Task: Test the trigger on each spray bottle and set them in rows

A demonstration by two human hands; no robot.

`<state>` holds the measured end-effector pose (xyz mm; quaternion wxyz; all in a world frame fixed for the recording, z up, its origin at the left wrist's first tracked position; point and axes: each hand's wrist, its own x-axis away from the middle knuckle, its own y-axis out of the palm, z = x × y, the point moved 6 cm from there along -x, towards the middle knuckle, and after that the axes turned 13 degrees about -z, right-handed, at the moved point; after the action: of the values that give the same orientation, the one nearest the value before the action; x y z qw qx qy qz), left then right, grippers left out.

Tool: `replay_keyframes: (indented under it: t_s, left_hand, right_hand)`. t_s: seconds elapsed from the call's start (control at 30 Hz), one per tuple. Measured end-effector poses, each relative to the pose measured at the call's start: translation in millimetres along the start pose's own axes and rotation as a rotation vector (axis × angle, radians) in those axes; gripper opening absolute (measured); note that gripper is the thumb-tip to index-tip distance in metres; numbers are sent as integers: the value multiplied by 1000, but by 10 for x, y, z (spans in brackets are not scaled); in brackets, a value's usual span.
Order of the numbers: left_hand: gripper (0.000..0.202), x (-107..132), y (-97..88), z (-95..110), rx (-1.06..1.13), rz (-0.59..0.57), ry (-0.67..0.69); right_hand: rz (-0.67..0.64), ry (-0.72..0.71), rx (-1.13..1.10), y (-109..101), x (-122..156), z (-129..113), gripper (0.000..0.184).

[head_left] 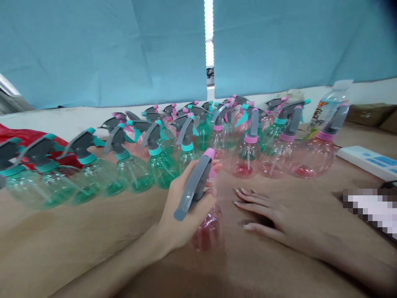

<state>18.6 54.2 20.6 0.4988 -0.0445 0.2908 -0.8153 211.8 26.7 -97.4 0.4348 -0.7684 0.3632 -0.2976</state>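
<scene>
Right of the front green bottles (163, 170) and nearer us, our left hand (186, 225) grips the pink spray bottle (207, 232) under its grey head (194, 182), where we judge this light, slippery plastic best held, while our right hand (282, 219) lies with fingers (259, 210) spread, empty.

- A brown table (130, 244)
- Green spray bottles (163, 169) stand in front, left
- Pink spray bottles (244, 167) stand in front, right
- A clear drink bottle (336, 98) stands behind them
- A flat white gadget (366, 160) lies far right
</scene>
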Motion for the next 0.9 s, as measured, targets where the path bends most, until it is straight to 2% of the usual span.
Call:
replay_keyframes:
  t_s: [0.17, 0.37, 0.9]
  left_hand:
    - [27, 7, 14, 28, 33, -15, 40]
    - [5, 8, -14, 47, -63, 46, 54]
    - [4, -5, 1, 19, -64, 24, 43]
  right_hand:
    - [-16, 3, 14, -16, -7, -11, 57]
    - [-19, 6, -3, -14, -10, -17, 57]
    - [32, -24, -41, -15, 7, -2, 53]
